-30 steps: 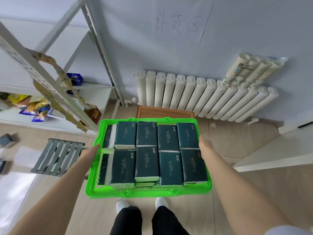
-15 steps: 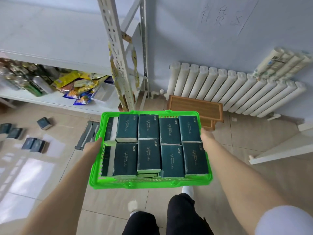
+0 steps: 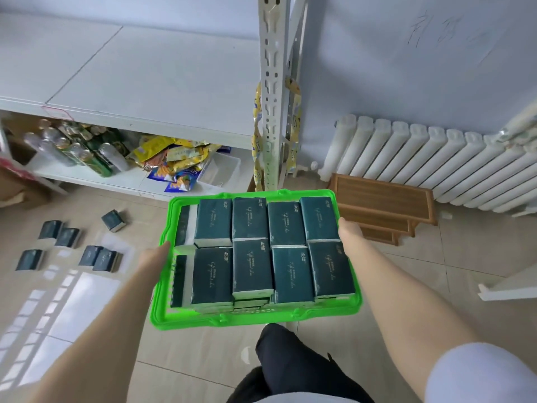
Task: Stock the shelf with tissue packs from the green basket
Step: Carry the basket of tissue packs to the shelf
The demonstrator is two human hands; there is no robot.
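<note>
The left hand [image 3: 155, 255] and right hand [image 3: 348, 231] gripped opposite sides of the green basket [image 3: 252, 321], full of tissue packs [image 3: 252, 266], above the floor. It was best held level, then set down by the shelf [image 3: 145, 82] ahead.

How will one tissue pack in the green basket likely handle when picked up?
The tissue pack is probably light and squashy: film-wrapped paper. Its glossy wrap may be slippery. Flat-sided, it shouldn't roll; packs lie stacked in the green basket.

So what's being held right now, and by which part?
The basket, by its side rims: left hand on the left, right hand on the right.
</note>
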